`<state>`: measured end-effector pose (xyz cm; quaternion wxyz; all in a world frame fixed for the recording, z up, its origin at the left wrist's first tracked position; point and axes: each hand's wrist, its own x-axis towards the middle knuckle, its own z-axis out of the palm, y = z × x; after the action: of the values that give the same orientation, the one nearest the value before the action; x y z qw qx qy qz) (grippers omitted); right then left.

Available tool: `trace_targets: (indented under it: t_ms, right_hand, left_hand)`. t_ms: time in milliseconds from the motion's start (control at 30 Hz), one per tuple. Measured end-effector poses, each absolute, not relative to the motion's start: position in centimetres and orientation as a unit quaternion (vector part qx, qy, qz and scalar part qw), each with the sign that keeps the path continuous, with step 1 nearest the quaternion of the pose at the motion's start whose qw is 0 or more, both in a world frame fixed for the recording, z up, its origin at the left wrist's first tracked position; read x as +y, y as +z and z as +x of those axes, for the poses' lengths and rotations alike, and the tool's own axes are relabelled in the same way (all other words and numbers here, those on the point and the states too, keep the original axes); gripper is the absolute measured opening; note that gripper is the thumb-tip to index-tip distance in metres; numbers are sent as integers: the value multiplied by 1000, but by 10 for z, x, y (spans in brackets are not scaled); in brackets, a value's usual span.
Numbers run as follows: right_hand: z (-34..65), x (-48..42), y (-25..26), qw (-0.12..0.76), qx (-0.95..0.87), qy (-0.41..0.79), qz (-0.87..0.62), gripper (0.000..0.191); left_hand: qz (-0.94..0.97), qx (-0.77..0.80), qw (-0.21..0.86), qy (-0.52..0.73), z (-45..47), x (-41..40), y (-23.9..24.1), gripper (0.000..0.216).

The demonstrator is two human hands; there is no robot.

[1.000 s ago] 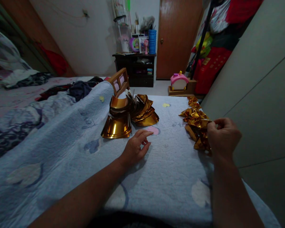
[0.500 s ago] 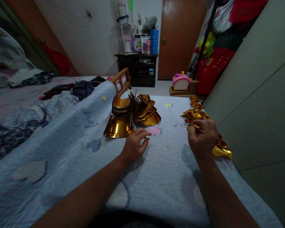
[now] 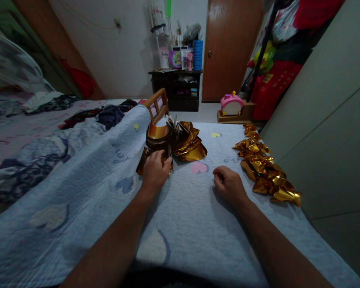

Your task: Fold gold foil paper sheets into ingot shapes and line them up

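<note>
My left hand [image 3: 156, 170] is at the front of a pile of glossy gold foil sheets [image 3: 190, 152], its fingers and thumb closed at the edge of a gold foil sheet [image 3: 142, 162]. The hand covers part of that sheet. My right hand [image 3: 229, 185] is loosely curled just above the quilt, and nothing shows in its fingers. To its right, a row of crumpled gold foil pieces [image 3: 262, 170] runs along the edge of the quilt [image 3: 195, 224].
A wooden frame with pink panels [image 3: 156, 106] stands behind the pile. Beyond the far edge sits a pink and white toy [image 3: 232, 105]. A pale cabinet [image 3: 327, 132] rises close on the right. Rumpled clothes [image 3: 111, 116] lie on the left.
My left hand has moved left and forward onto the front foil sheets. My right hand has come away from the crumpled foil pieces, leftward and back over the quilt.
</note>
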<state>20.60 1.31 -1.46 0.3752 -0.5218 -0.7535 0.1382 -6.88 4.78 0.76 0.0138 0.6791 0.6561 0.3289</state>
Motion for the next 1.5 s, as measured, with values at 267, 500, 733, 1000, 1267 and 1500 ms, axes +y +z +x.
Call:
trace_targets:
  t_ms: [267, 500, 733, 1000, 1267, 1500]
  right_hand:
    - [211, 15, -14, 368, -747, 149, -534, 10]
    - [212, 16, -16, 358, -751, 157, -533, 11]
    - [213, 16, -16, 344, -759, 159, -530, 12]
    - [213, 15, -15, 346, -757, 165, -530, 11]
    - [213, 16, -17, 343, -763, 157, -525, 13]
    - [213, 18, -20, 340, -768, 151, -521, 15]
  left_hand:
    - [697, 675, 96, 223, -64, 49, 3, 28]
    - [728, 632, 52, 262, -69, 53, -11, 26]
    - [738, 650, 36, 179, -67, 47, -12, 21]
    - [728, 670, 6, 142, -65, 45, -4, 26]
    - [732, 671, -2, 117, -68, 49, -4, 26]
    - [671, 738, 5, 72, -63, 47, 8, 35]
